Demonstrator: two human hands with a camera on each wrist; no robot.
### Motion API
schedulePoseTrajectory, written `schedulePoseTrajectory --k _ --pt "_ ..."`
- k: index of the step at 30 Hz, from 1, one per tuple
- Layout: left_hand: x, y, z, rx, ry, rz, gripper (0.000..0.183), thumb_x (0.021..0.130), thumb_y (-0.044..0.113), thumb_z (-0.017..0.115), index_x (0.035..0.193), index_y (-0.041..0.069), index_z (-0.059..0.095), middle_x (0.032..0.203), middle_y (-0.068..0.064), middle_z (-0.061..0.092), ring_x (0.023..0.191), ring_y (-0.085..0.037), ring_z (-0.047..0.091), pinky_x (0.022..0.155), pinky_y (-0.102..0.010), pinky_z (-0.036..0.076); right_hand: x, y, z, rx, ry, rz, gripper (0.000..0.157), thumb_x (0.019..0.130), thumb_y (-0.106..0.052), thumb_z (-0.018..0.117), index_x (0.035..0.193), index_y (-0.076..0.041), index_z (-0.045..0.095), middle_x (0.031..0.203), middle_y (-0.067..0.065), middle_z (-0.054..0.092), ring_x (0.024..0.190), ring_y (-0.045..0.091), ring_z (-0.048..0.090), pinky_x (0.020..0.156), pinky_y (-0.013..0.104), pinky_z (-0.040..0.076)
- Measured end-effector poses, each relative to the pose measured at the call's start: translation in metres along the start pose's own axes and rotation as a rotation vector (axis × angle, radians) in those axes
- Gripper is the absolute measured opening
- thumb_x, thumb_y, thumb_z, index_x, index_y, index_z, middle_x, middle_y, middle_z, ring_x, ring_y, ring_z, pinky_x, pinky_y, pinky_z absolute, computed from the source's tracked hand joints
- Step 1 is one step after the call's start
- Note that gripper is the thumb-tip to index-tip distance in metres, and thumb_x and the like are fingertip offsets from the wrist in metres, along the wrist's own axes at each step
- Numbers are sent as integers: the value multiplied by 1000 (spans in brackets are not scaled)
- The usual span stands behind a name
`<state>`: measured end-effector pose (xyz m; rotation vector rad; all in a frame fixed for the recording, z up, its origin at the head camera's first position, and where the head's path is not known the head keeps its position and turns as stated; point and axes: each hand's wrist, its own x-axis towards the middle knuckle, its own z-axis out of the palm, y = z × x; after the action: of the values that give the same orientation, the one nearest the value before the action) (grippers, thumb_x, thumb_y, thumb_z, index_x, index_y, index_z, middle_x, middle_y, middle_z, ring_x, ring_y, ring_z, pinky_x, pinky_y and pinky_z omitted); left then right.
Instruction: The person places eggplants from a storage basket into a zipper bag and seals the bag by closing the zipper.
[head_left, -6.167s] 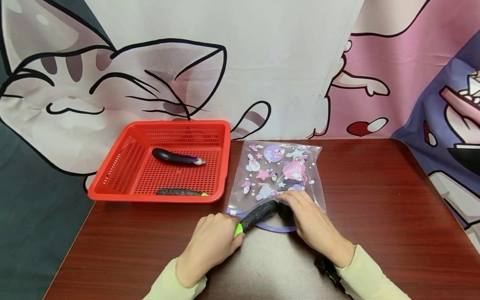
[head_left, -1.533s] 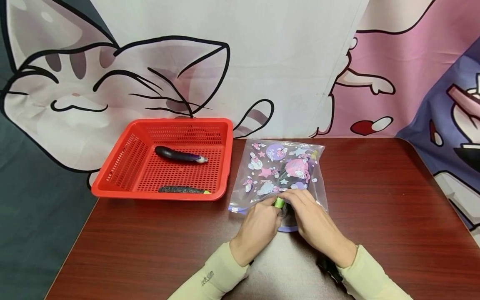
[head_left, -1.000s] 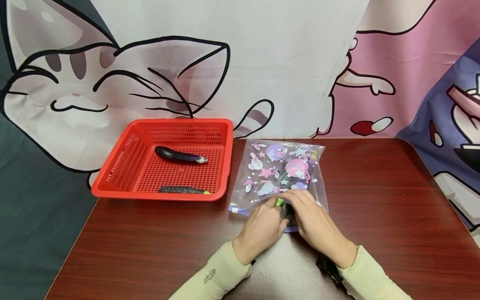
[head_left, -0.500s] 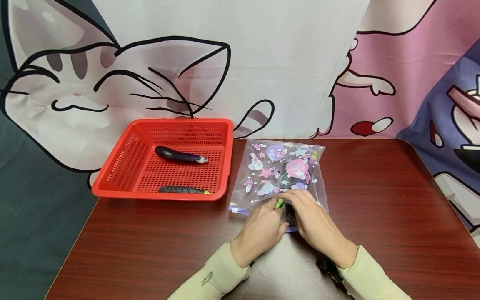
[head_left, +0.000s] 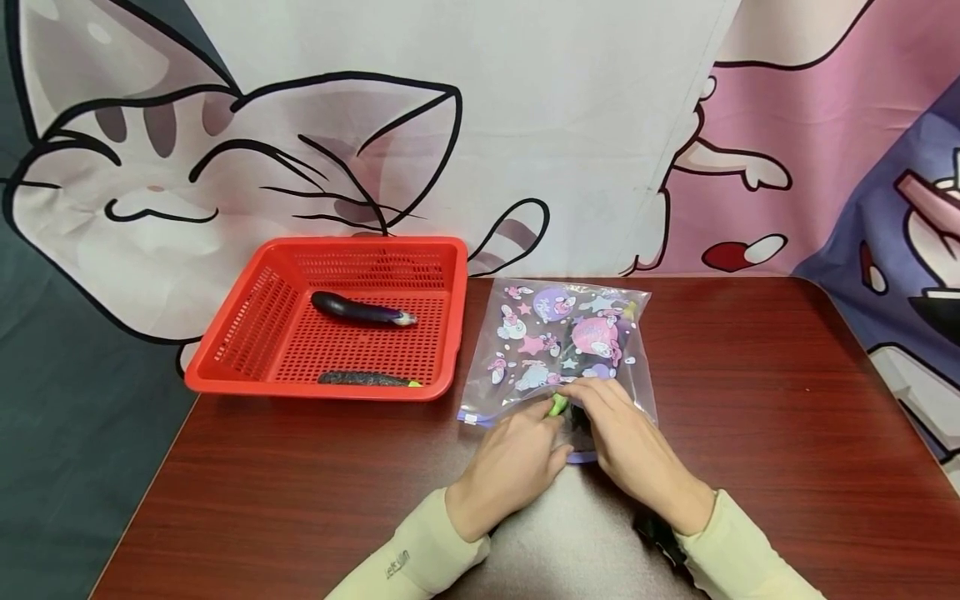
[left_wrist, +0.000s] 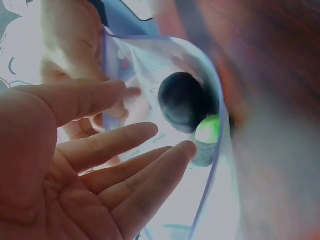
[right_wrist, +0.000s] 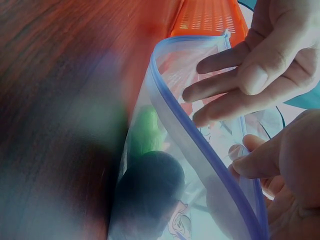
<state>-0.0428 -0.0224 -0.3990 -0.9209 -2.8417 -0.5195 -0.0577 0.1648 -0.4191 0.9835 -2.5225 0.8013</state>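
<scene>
A clear zip bag [head_left: 478, 392] with pink and purple prints lies on the table, its purple-edged mouth facing me. Inside rests a dark cucumber with a bright green end [left_wrist: 207, 130], beside a thick, dark, rounded vegetable [left_wrist: 181, 102] whose kind does not show. My left hand [head_left: 513, 462] is at the mouth; the left wrist view shows its fingers [left_wrist: 150, 185] extended and apart from the cucumber. With thumb and fingers, my right hand [head_left: 637, 450] pinches the upper edge of the bag and holds the mouth raised, as the right wrist view shows.
A red perforated basket [head_left: 262, 387] stands left of the bag, with a dark purple eggplant [head_left: 360, 310] and another dark cucumber [head_left: 363, 379] in it. Behind the reddish-brown table [head_left: 750, 400] hangs a cartoon-printed cloth [head_left: 570, 142].
The cucumber, earlier gripped in my left hand outside the mouth, now lies inside the bag. My left hand has let go and drawn slightly back. My right hand keeps its place.
</scene>
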Motion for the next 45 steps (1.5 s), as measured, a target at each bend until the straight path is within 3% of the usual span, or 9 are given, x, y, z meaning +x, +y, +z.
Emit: schedulePoseTrajectory --k 14,36,45 --pt "-6 -3 -22 -54 67 30 18 91 20 71 104 9 76 101 -1 73 91 -16 71 74 -31 57 2 1 -2 8 13 -10 40 91 12 45 125 -3 60 123 6 61 112 22 55 99 33 40" --pt "-7 -20 -55 -57 137 9 15 90 18 73 102 10 77 98 0 75 88 -13 72 73 -32 57 2 0 0 18 17 -18 40 92 12 44 126 -3 60 123 6 61 113 22 55 99 34 40" --pt "-9 -34 -64 -25 179 10 11 87 14 75 97 9 76 88 0 73 75 -14 70 61 -34 55 1 0 0 16 16 -17 40 92 13 46 126 -4 60 122 4 61 112 21 55 98 33 41"
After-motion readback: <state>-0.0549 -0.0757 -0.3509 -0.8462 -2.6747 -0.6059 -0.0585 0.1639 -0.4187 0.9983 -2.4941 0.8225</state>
